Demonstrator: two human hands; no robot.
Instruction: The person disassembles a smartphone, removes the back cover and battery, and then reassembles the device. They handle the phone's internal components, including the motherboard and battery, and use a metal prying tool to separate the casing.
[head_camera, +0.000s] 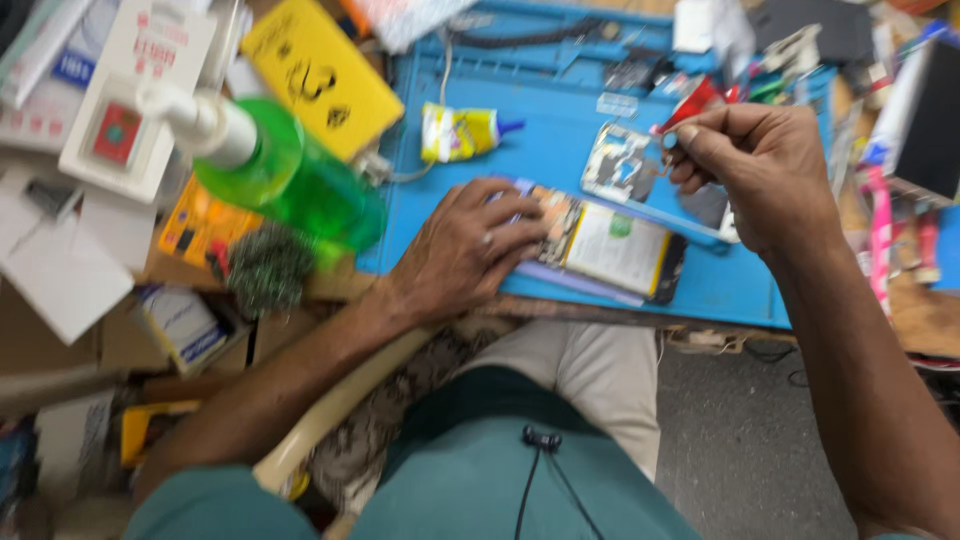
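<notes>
We are pressing our flat left hand (465, 250) on an opened phone (600, 245), right hand (755, 170) pinching a red-handled tool (692, 105); a yellow glue tube (460, 132) is lying beyond.

A: Left hand (462, 250)?
B: Lying palm-down, fingers spread and pressing flat, forearm angling in from lower left.
A: Right hand (755, 165)?
B: Hovering higher, fingers curling into a pinch, wrist bending, forearm coming from lower right.

My blue mat (540, 150) carries a yellow-and-white glue tube (458, 132) with a blue tip; beside it stand a green bottle (290, 175) with a white pump, a yellow card (320, 75) with black marks, and a red-handled tool (695, 102)
</notes>
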